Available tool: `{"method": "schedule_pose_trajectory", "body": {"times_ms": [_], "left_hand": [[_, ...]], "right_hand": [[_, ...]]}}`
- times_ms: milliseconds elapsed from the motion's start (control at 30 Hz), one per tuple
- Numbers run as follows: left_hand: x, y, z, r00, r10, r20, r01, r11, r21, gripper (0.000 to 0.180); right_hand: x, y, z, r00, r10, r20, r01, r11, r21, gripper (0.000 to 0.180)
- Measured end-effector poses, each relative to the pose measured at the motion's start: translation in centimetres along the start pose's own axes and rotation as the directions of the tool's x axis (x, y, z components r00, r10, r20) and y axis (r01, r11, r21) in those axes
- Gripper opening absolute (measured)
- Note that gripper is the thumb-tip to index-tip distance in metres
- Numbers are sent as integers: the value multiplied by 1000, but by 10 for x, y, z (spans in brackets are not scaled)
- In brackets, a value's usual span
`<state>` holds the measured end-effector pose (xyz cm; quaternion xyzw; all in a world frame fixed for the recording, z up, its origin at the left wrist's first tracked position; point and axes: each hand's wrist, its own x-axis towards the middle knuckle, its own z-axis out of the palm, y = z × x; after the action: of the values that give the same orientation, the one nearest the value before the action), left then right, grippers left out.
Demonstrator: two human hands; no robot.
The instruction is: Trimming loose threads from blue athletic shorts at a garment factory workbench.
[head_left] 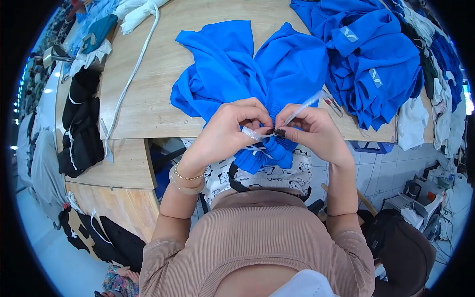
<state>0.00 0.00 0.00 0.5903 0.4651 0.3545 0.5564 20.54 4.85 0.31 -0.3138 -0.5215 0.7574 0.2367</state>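
Head view, left grip (pixel 232 126) pinching white drawstring (pixel 255 132), right grip (pixel 309 129) pinching clear threader (pixel 303 108)

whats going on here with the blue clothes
A person at a wooden table has bunched the waistband of blue shorts at the table's edge. The left hand pinches a white drawstring there, and the right hand holds a thin clear rod against it. A pile of blue clothes lies to the right.

Garment workshop: long wooden worktable (pixel 148 99), heaped blue fabric garments (pixel 371 59) upper right, black garment bundles (pixel 81 128) at left.
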Motion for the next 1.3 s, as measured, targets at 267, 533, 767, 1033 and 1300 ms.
{"method": "schedule_pose_trajectory", "body": {"times_ms": [267,533,767,1033,1300], "left_hand": [[-1,3,7,993,43,-109,-40,999,21,9],[0,3,10,980,-37,-198,16,994,-106,8],[-1,-1,7,971,179,-160,-143,966,216,7],[-19,-7,5,870,466,-160,-316,778,543,8],[-38,-10,-7,937,348,-23,-239,689,684,12]], "right_hand": [[-1,-11,14,938,-344,38,259,627,-734,15],[3,3,23,744,-664,77,409,361,-838,19],[1,7,22,737,-672,68,425,384,-820,17],[-11,5,8,801,-596,54,372,425,-825,22],[-15,9,4,816,-571,88,376,409,-831,23]]}}
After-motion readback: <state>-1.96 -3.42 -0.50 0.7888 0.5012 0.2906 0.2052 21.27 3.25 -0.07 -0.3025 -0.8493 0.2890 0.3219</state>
